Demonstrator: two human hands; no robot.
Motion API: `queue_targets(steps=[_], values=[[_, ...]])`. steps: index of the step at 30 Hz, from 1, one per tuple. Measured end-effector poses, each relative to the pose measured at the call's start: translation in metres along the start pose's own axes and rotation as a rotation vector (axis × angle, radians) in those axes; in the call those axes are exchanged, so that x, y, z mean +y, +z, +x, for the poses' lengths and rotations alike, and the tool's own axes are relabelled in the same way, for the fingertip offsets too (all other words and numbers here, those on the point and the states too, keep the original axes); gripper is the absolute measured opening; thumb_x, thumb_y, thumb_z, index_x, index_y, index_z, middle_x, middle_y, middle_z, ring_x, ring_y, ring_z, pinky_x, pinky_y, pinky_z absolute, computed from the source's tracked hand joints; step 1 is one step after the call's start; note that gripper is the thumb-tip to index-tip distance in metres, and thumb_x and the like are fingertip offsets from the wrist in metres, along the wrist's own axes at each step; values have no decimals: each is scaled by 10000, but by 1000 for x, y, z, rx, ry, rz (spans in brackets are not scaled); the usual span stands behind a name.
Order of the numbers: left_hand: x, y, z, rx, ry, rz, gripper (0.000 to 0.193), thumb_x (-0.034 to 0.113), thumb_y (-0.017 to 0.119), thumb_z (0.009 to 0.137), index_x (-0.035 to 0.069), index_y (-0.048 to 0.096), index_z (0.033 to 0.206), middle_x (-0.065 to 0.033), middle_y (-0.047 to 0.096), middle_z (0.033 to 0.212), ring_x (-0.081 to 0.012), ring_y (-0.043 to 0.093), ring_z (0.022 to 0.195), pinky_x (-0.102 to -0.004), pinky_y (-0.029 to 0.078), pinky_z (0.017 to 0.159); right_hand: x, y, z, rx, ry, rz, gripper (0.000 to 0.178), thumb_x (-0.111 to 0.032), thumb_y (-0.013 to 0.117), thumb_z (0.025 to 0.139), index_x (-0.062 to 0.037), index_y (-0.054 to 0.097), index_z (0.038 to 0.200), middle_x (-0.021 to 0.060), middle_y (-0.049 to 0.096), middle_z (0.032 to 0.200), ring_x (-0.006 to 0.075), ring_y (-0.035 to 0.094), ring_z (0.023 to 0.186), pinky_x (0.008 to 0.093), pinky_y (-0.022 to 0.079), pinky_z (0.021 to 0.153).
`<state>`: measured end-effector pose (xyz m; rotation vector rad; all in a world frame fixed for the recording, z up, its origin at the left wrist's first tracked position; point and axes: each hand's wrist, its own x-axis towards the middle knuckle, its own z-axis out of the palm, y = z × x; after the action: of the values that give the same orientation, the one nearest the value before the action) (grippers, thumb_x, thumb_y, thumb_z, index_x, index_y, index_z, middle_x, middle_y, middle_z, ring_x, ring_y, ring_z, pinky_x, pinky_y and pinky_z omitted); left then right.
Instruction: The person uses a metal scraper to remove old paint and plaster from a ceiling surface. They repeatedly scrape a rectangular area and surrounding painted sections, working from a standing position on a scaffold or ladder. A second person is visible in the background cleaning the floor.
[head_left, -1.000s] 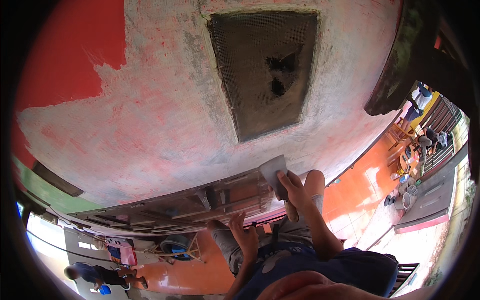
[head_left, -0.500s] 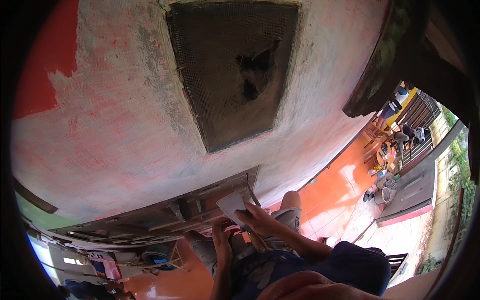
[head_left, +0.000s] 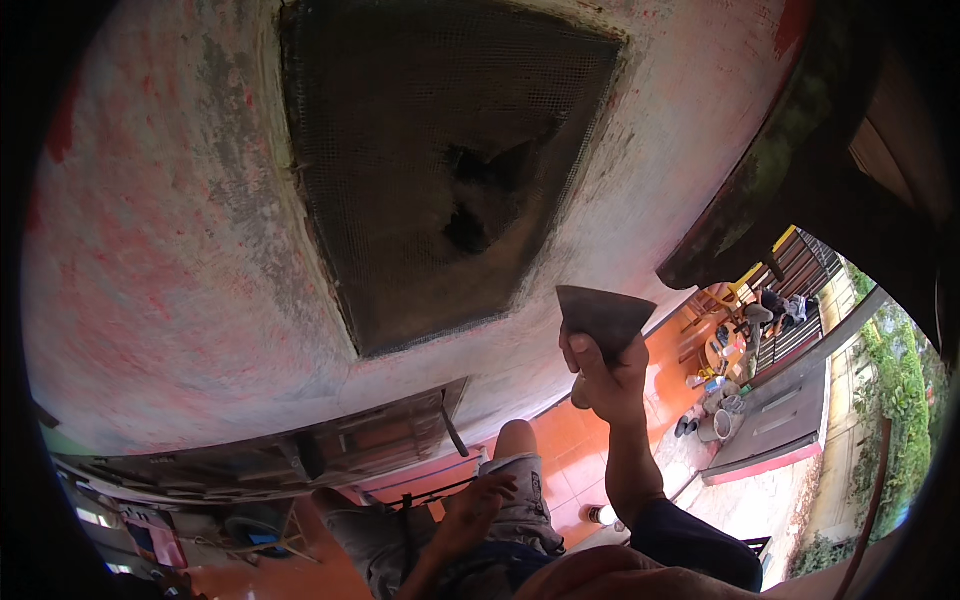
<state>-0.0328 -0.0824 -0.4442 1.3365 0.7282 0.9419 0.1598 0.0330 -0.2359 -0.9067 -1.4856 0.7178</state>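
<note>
My right hand [head_left: 615,385] is raised close to the wall and wrapped round the handle of a putty knife [head_left: 605,315]. Its wide, dark blade points up, and my thumb lies against the blade's base. My left hand [head_left: 478,508] hangs low over my lap, its fingers loosely stretched, with nothing visible in it. Before me is the wall [head_left: 180,290], whitish with scraped patches of red paint. Set in it above my hands is a dark mesh-covered opening [head_left: 390,220] with a torn hole in the mesh.
Below the opening is a dark wooden frame [head_left: 370,440] with a metal stay hanging from it. A dark beam [head_left: 740,220] juts in at upper right. Far below on the orange tiled floor [head_left: 570,465] stand a bucket [head_left: 722,425], a round table [head_left: 725,350] and chairs.
My right hand has lifted the putty knife from beside my left hand up and right toward the wall. The left hand has come away and dropped lower. My view has shifted closer to the mesh opening.
</note>
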Motion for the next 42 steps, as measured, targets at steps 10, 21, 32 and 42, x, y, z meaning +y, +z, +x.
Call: queue_targets(steps=[10, 21, 32, 42], values=[[13, -20, 22, 108, -55, 44, 224, 84, 461, 1044, -12, 606, 1184, -95, 684, 1081, -161, 670, 961, -318, 523, 880, -76, 32, 125, 395, -692, -287, 174, -205, 659, 998, -31, 658, 998, 48, 690, 805, 43, 503, 484, 193, 317, 439], [10, -36, 24, 161, -112, 12, 295, -48, 448, 979, -7, 603, 1226, -142, 688, 1052, -197, 672, 922, -319, 538, 842, -87, 35, 134, 455, -726, -476, 125, -59, 691, 935, 34, 643, 1002, 83, 636, 834, 153, 595, 711, 282, 452, 642], [5, -48, 24, 164, -74, -57, 285, -49, 432, 997, -5, 613, 1213, -129, 687, 1040, -193, 679, 939, -314, 540, 849, -73, 46, 141, 594, -857, -594, 108, -8, 664, 923, 37, 658, 1020, 102, 625, 837, 199, 592, 690, 283, 427, 604], [-6, -64, 12, 217, -150, -64, 264, 0, 412, 1026, -22, 610, 1198, -143, 690, 1019, -195, 685, 937, -320, 541, 855, -90, 32, 154, 531, -1140, -829, 178, 45, 644, 905, 31, 666, 1081, 142, 669, 936, 236, 665, 818, 278, 493, 707]])
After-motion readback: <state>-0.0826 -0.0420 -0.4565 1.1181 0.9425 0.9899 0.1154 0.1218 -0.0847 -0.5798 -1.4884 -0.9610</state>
